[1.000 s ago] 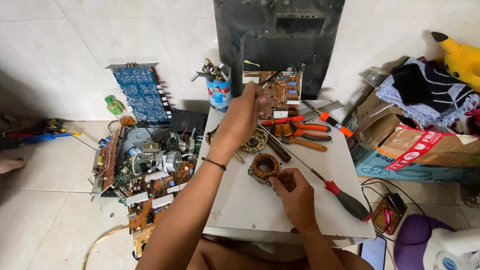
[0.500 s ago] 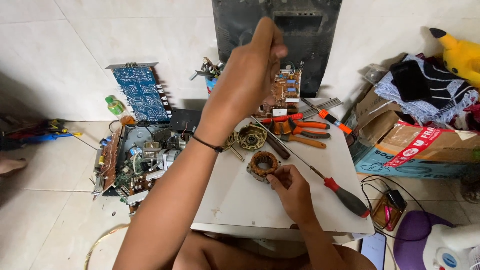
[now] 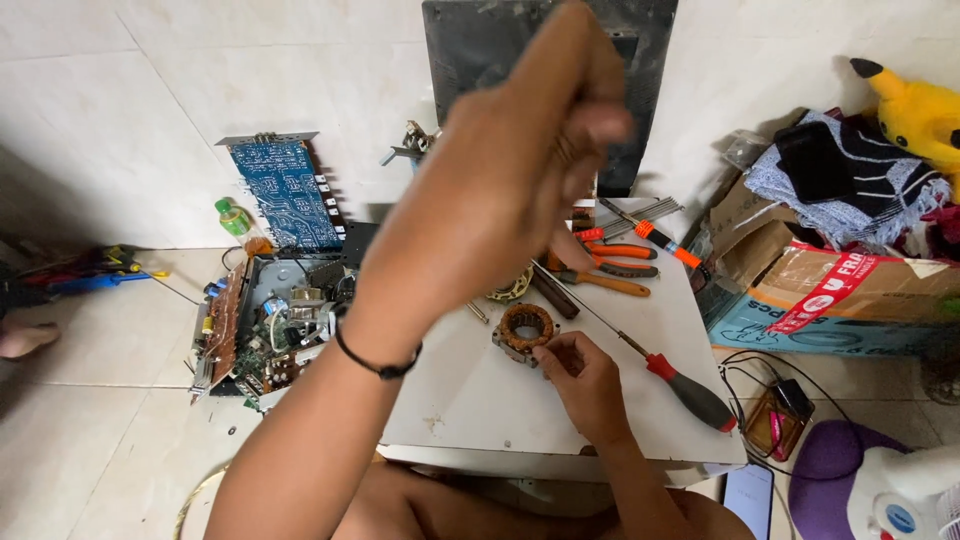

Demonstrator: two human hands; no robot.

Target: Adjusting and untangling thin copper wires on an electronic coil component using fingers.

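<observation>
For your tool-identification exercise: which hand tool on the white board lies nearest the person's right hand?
The red-and-black-handled screwdriver, just beside the right hand; the orange-handled pliers lie farther back.

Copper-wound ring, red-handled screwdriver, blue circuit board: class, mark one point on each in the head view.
Copper-wound ring (image 3: 526,326): head view, on its copper winding.
Red-handled screwdriver (image 3: 693,394): head view, on its dark grip.
Blue circuit board (image 3: 287,193): head view, middle of its blue face.

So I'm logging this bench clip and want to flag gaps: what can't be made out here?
- Left hand, head view: motion-blurred; whether it holds anything is unclear.
- Black panel: cut by the top edge, partly behind that hand.
- Coil ring: near edge hidden by right hand.
</observation>
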